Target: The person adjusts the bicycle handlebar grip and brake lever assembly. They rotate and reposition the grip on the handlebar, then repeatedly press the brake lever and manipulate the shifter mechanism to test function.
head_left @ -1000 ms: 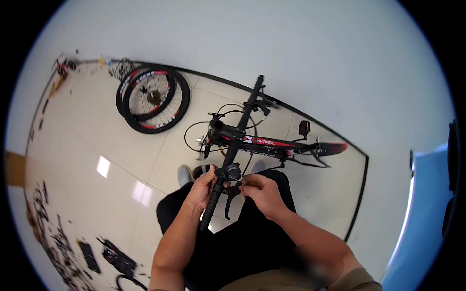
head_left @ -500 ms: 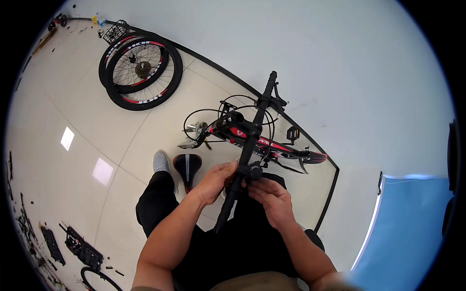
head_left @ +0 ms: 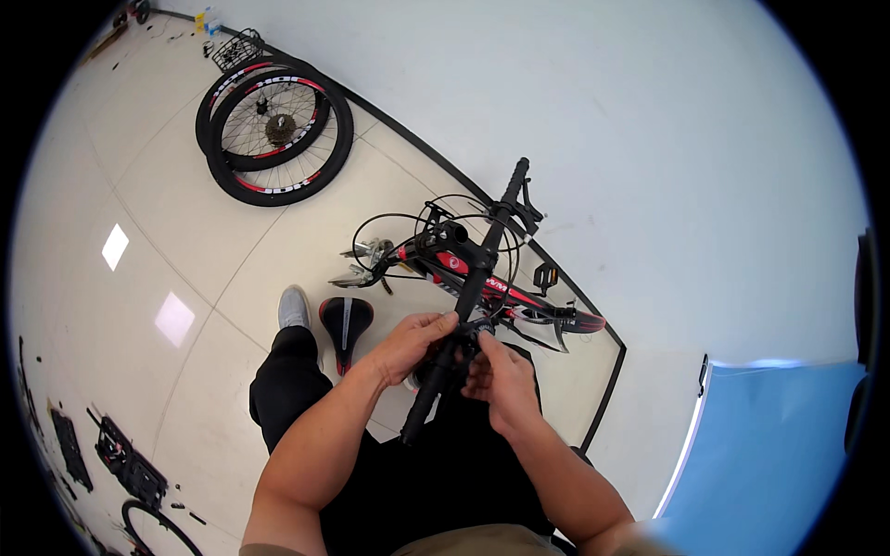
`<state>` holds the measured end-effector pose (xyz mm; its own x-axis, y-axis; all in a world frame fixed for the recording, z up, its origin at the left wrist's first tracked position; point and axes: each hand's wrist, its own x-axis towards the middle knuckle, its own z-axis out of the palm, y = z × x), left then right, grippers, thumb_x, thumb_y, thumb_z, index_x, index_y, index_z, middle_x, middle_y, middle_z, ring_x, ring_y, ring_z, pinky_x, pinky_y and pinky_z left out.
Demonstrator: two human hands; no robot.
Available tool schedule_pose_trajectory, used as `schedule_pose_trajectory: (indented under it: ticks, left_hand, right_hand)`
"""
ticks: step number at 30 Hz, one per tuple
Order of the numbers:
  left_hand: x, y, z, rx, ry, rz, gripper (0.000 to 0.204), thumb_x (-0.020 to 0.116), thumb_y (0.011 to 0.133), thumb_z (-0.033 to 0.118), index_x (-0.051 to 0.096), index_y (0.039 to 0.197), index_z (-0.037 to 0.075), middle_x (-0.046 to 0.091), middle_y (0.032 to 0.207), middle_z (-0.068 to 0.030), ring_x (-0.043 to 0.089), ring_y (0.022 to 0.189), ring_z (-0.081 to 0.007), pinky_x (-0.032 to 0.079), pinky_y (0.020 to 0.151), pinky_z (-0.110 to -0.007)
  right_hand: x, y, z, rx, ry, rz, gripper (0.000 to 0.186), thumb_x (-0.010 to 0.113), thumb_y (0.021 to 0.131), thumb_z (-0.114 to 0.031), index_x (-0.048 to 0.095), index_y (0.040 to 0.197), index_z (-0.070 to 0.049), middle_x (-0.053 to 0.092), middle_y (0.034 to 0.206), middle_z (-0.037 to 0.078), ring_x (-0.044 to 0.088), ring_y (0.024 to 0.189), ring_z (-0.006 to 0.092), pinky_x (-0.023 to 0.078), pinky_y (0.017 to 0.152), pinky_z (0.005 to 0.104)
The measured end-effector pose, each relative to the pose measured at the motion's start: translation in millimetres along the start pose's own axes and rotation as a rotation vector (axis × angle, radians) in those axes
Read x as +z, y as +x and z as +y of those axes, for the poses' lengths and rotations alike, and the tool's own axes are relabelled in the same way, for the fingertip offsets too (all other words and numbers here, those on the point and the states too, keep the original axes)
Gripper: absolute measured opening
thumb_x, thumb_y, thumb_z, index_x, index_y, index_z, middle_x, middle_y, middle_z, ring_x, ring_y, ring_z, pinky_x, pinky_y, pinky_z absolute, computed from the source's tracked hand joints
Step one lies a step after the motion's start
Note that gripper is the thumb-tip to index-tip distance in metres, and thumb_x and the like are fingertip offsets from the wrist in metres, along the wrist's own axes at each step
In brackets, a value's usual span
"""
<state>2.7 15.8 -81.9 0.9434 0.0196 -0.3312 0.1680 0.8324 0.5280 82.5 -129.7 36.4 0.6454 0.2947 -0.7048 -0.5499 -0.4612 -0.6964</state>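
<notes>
A black bicycle handlebar (head_left: 487, 255) runs slantwise across the middle, fixed to a black and red bicycle frame (head_left: 519, 295). My left hand (head_left: 405, 350) is closed round the bar's near part, thumb on top and fingers hidden beneath. On the other side of the bar, my right hand (head_left: 505, 382) has its thumb against a round black gear shifter (head_left: 482, 327), with the other fingers curled below. The near handlebar grip (head_left: 422, 408) points toward my lap. Black cables loop from the bar around the frame's front.
Two black-tyred wheels (head_left: 345, 139) lie overlapped at upper left near a wire basket (head_left: 239, 51). A saddle (head_left: 346, 324) lies on the floor beside my left shoe (head_left: 294, 308). A white wall stands right of the bicycle. Loose black parts (head_left: 134, 463) lie at lower left.
My right hand has turned and its thumb has come up onto the gear shifter, partly covering it. My left hand still holds the bar. The view has shifted slightly.
</notes>
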Motion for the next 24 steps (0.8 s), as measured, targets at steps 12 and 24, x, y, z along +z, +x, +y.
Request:
schedule_pose_trajectory:
  ticks: [12,24]
  left_hand:
    - [7.7,7.5,-8.2,0.11,0.162,0.092,0.042,0.061,0.108,0.04,0.069,0.111,-0.001,0.069,0.093,-0.0045,0.061,0.082,-0.0107,0.05,0.076,-0.027]
    - [11.8,1.3,-4.5,0.121,0.206,0.132,0.048,0.06,0.108,0.045,0.069,0.11,-0.002,0.068,0.09,-0.003,0.059,0.08,-0.0096,0.05,0.073,-0.028]
  right_hand:
    - [38.0,-0.4,-0.2,-0.007,0.137,0.139,0.036,0.077,0.092,-0.038,0.057,0.086,-0.008,0.056,0.077,-0.001,0.054,0.053,0.0115,0.049,0.048,0.0307]
    - [6.1,4.3,-5.3,0.027,-0.204,-0.06,0.032,0.07,0.093,-0.031,0.066,0.101,0.0,0.065,0.09,0.007,0.065,0.07,0.0169,0.061,0.068,0.0354]
